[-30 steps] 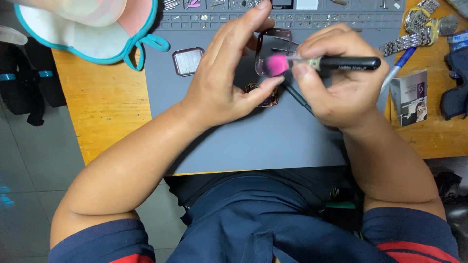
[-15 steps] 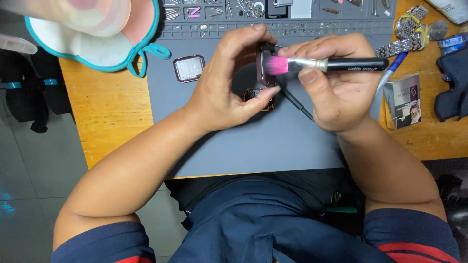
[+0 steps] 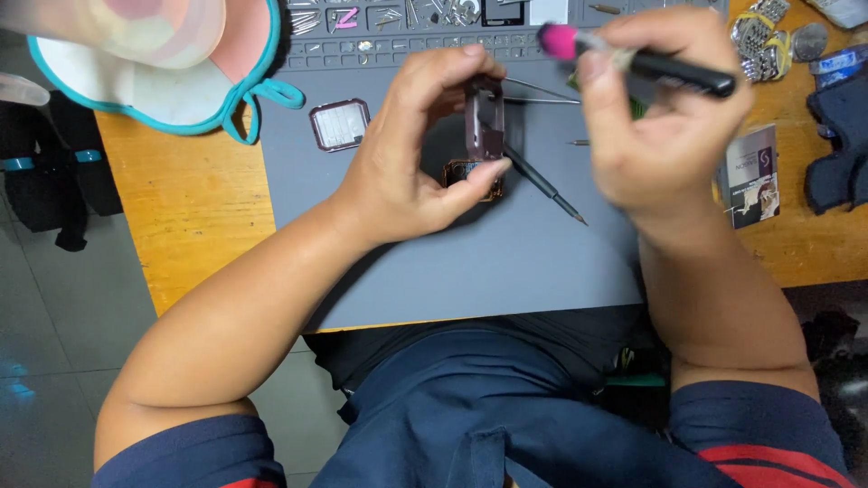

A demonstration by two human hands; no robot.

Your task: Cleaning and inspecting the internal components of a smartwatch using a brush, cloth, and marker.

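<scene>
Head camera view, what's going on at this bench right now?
A person seated at a wooden bench with a grey work mat is working on a small device. The left hand holds a small dark rectangular frame upright by its edges, above a small opened part lying on the mat. The right hand holds a black-handled brush with a pink tip, lifted clear of the frame. A thin black probe and a square glass-fronted piece lie on the mat.
</scene>
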